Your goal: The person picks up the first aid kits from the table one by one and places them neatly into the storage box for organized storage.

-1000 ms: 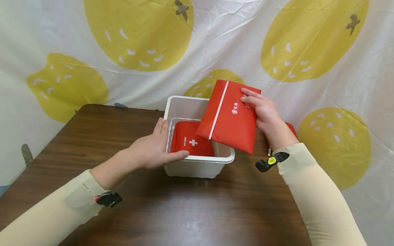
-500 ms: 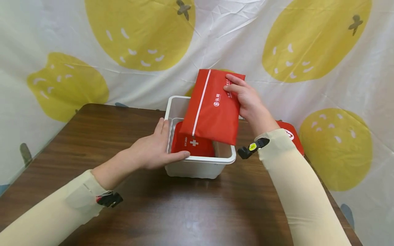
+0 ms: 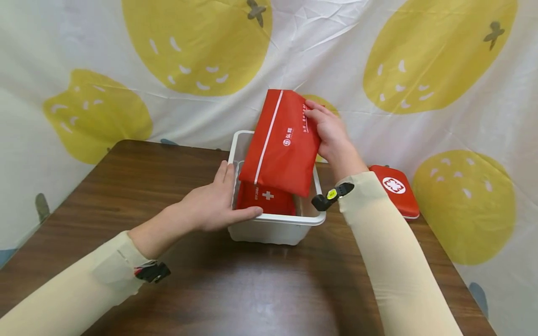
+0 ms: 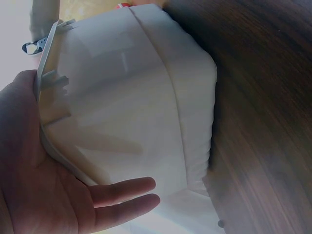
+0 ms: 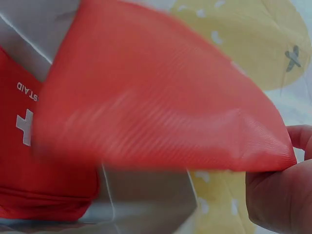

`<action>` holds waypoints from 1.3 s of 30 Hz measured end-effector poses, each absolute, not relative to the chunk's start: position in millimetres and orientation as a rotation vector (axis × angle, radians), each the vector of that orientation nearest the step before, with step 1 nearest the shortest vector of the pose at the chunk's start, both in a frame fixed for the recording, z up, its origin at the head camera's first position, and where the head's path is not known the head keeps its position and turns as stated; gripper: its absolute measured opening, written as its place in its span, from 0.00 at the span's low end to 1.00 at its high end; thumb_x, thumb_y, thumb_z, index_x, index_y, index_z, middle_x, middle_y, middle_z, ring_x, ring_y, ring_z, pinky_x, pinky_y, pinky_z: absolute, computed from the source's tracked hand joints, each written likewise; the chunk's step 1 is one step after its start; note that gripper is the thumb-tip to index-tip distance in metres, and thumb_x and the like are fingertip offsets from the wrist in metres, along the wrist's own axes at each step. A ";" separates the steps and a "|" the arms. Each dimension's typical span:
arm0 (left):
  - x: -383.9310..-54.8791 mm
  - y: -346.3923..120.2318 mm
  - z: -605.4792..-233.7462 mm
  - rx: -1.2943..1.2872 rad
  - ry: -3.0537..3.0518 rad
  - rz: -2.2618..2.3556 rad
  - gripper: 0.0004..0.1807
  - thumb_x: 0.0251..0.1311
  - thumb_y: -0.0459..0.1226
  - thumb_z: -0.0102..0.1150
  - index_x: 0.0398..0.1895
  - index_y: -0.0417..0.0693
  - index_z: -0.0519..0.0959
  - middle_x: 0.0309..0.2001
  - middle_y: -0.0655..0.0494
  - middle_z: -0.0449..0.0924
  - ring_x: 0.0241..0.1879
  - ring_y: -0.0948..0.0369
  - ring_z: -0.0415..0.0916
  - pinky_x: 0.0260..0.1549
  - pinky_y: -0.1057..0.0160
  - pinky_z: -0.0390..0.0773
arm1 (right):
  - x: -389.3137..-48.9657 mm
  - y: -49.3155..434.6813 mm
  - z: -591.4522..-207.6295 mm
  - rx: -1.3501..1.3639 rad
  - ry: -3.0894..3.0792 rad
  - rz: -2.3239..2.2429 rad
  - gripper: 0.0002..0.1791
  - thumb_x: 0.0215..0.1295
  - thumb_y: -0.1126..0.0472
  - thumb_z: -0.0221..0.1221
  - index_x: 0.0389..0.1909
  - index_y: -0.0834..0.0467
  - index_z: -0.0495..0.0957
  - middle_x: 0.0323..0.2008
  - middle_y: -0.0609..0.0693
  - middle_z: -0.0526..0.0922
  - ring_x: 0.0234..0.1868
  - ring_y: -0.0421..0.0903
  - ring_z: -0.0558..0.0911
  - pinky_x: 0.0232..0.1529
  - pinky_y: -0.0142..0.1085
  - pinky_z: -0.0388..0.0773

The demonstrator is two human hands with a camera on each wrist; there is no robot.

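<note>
Over the white bin (image 3: 269, 233) at the middle of the table (image 3: 189, 280), I observe the red pouch (image 3: 279, 144) suspended at a tilt, far end raised. Grip status: the right hand (image 3: 329, 133) pinches the pouch by its right side. The left hand (image 3: 212, 200) is not grasping; its fingers lie extended at the left wall of the bin, thumb over the near rim.

Change in the last second: the pouch has shifted left and now overlaps more of the opening. I judge it to be better centred over the bin, though still carried. Pouch-to-rim contact cannot be confirmed from my views. The left hand has held its place. The right forearm has also shifted left, exposing the red case (image 3: 397, 186) on the right of the table.

Markings:
- Pouch: white stripe, a round white logo and two Chinese characters, apparently 弘辉. A smaller line near the right edge is too small for me to read.
- Red bag (image 3: 277, 203) inside the bin, partly below the pouch: "FIRST AID" with a white cross.
- Case: red four-lobed emblem on a white disc; I find no legible lettering.
- Yellow tag (image 3: 332, 193) at the right wrist: illegible.
</note>
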State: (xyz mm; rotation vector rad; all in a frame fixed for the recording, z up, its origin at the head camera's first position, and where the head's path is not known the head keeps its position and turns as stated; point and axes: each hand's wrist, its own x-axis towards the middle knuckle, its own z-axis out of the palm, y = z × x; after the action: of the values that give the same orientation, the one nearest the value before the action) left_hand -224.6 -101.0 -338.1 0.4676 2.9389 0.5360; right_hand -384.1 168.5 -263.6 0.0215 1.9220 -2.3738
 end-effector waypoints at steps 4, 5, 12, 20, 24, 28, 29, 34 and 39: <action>-223.9 -100.0 -338.3 0.470 2.935 0.544 0.73 0.64 0.77 0.53 0.89 0.32 0.37 0.90 0.33 0.33 0.67 0.38 0.83 0.52 0.43 0.89 | -385.9 162.3 -269.7 0.004 1.910 -2.364 0.26 0.81 0.59 0.60 0.76 0.45 0.79 0.63 0.47 0.82 0.51 0.43 0.84 0.46 0.31 0.86; -223.9 -100.1 -338.5 0.467 2.936 0.544 0.73 0.64 0.77 0.53 0.89 0.32 0.37 0.90 0.34 0.33 0.67 0.38 0.83 0.53 0.43 0.89 | -386.0 160.5 -271.4 0.000 1.900 -2.359 0.26 0.81 0.60 0.59 0.77 0.46 0.78 0.62 0.46 0.82 0.49 0.42 0.85 0.45 0.31 0.86; -222.5 -100.2 -338.6 0.469 2.953 0.533 0.74 0.64 0.78 0.52 0.89 0.31 0.37 0.90 0.33 0.33 0.69 0.36 0.81 0.58 0.40 0.86 | -384.2 147.4 -282.9 -0.013 1.932 -2.253 0.24 0.80 0.62 0.60 0.74 0.49 0.81 0.51 0.45 0.86 0.38 0.41 0.87 0.40 0.31 0.86; -222.9 -99.4 -338.9 0.459 2.935 0.535 0.74 0.63 0.78 0.53 0.89 0.32 0.37 0.90 0.34 0.32 0.68 0.38 0.81 0.55 0.41 0.88 | -382.0 136.9 -289.8 -0.015 1.994 -2.140 0.22 0.78 0.63 0.62 0.69 0.51 0.84 0.49 0.45 0.86 0.37 0.42 0.87 0.39 0.33 0.87; -222.6 -98.7 -338.1 0.456 2.924 0.537 0.74 0.63 0.78 0.53 0.89 0.32 0.36 0.90 0.35 0.32 0.68 0.39 0.81 0.54 0.41 0.88 | -381.6 136.9 -293.4 -0.005 2.037 -2.060 0.21 0.78 0.60 0.63 0.68 0.51 0.85 0.51 0.48 0.86 0.39 0.43 0.88 0.39 0.35 0.88; -223.5 -98.3 -338.3 0.457 2.932 0.531 0.74 0.63 0.77 0.54 0.89 0.32 0.37 0.90 0.34 0.33 0.67 0.39 0.82 0.53 0.41 0.89 | -380.4 138.2 -295.0 0.012 2.080 -2.000 0.20 0.78 0.58 0.64 0.67 0.52 0.86 0.48 0.48 0.88 0.39 0.44 0.88 0.39 0.36 0.89; -223.6 -98.1 -338.4 0.457 2.936 0.528 0.74 0.63 0.77 0.54 0.89 0.32 0.37 0.90 0.34 0.33 0.67 0.39 0.82 0.53 0.41 0.89 | -380.2 138.3 -295.2 0.011 2.088 -1.987 0.20 0.78 0.58 0.63 0.67 0.53 0.85 0.46 0.48 0.88 0.39 0.44 0.88 0.38 0.36 0.89; -223.3 -98.0 -338.8 0.453 2.947 0.526 0.74 0.64 0.77 0.54 0.89 0.31 0.37 0.90 0.34 0.33 0.65 0.38 0.83 0.52 0.42 0.89 | -380.8 138.1 -296.8 0.010 2.103 -1.876 0.22 0.79 0.61 0.61 0.70 0.59 0.82 0.39 0.46 0.88 0.36 0.43 0.88 0.37 0.35 0.89; -223.5 -98.7 -338.7 0.445 2.948 0.531 0.74 0.64 0.77 0.54 0.89 0.32 0.37 0.90 0.34 0.33 0.64 0.39 0.84 0.50 0.43 0.89 | -379.8 137.3 -297.2 0.043 2.126 -1.781 0.17 0.78 0.62 0.61 0.62 0.64 0.82 0.40 0.49 0.87 0.38 0.45 0.88 0.38 0.38 0.89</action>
State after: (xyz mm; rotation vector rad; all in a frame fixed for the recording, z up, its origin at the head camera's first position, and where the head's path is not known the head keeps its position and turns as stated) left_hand -223.5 -98.7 -338.7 0.4450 2.9480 0.5309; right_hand -379.8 137.3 -297.2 0.0430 2.1255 -1.7806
